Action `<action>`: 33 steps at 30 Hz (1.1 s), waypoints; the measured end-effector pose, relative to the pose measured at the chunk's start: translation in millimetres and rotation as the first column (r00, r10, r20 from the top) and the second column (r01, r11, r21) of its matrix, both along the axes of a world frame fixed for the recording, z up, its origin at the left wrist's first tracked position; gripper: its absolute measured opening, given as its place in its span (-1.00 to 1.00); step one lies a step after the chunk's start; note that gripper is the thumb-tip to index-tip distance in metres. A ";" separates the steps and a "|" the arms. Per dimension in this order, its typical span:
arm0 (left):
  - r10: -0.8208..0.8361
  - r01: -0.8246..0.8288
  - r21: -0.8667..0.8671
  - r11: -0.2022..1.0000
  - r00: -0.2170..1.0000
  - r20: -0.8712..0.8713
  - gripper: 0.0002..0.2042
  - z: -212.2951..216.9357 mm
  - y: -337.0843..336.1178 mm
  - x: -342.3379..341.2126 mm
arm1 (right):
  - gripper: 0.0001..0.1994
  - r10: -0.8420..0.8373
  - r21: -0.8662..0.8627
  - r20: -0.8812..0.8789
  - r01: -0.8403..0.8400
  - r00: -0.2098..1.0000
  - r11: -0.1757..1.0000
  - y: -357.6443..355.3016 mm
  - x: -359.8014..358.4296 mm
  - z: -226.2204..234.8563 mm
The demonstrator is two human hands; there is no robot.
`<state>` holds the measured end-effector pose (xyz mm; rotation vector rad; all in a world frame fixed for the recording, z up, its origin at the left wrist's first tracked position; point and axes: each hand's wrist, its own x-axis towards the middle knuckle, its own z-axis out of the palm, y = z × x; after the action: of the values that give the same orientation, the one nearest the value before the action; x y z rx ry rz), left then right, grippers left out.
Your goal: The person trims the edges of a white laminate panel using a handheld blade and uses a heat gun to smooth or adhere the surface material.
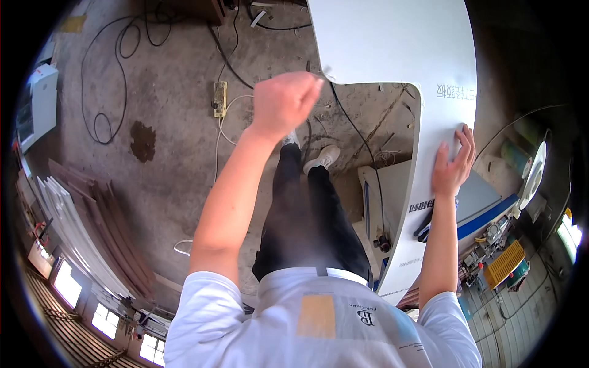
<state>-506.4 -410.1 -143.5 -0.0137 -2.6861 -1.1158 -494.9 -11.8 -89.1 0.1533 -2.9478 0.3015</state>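
Observation:
A large white board [392, 43] with a cut-out on its inner side stretches from the far end down along my right. My left hand [287, 101] is closed in a fist just left of the inner corner of the cut-out. A small dark blur shows at the board's edge by its fingers; what the fist holds, if anything, I cannot make out. On the narrow arm of the board rests my right hand [453, 164], thumb and fingers apart, the fingertips by the outer edge. Below it, a black object [423, 230] lies partly hidden by my forearm.
A yellowish power strip [219, 99] and several cables lie on the concrete floor [178, 196]. Long white and brown panels [92, 227] are stacked at left. A fan [532, 175], a yellow basket [505, 264] and a grey-topped table [485, 197] stand at right.

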 end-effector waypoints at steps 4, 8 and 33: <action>-0.169 0.173 0.050 0.984 0.982 -0.087 -0.65 -4.7 -4.5 -7.3 | -0.63 0.003 -0.019 0.002 -0.003 1.000 1.000 -2.8 -3.3 2.2; 0.043 -0.039 -0.030 0.999 0.988 0.149 -0.69 -6.1 -25.9 -10.4 | -0.63 0.000 -0.007 0.009 0.001 1.000 1.000 -0.8 0.0 -0.5; -0.020 -0.882 0.470 -0.021 0.470 0.882 -0.72 -42.6 8.0 185.4 | -0.23 0.473 -0.140 0.137 -0.456 0.870 0.879 -172.6 -22.2 16.0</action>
<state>-321.0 -402.1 -186.0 1.8473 -1.2188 -2.5730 -517.1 -184.4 -73.1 0.8747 -3.0089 0.5545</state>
